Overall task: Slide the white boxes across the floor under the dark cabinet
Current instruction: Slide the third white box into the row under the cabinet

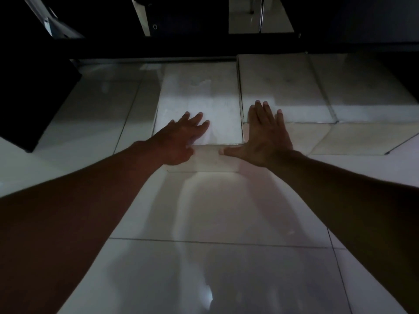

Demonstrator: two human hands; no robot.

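Note:
A low white box [199, 98] lies on the tiled floor in the middle, its far end reaching the shadow under the dark cabinet [181, 46]. My left hand [181, 139] rests flat on its near top corner, fingers spread, thumb over the front edge. A taller white box [283, 87] stands right beside it, touching. My right hand [267, 134] presses flat against that taller box's near face, fingers reaching over its top edge, thumb pointing left along the low box's front. Neither hand grips anything.
A third white box [371, 91] adjoins the taller one on the right. A dark block [34, 98] stands at the left, close to the low box's path. Glossy pale floor tiles [204, 223] stretch toward me. The scene is dim.

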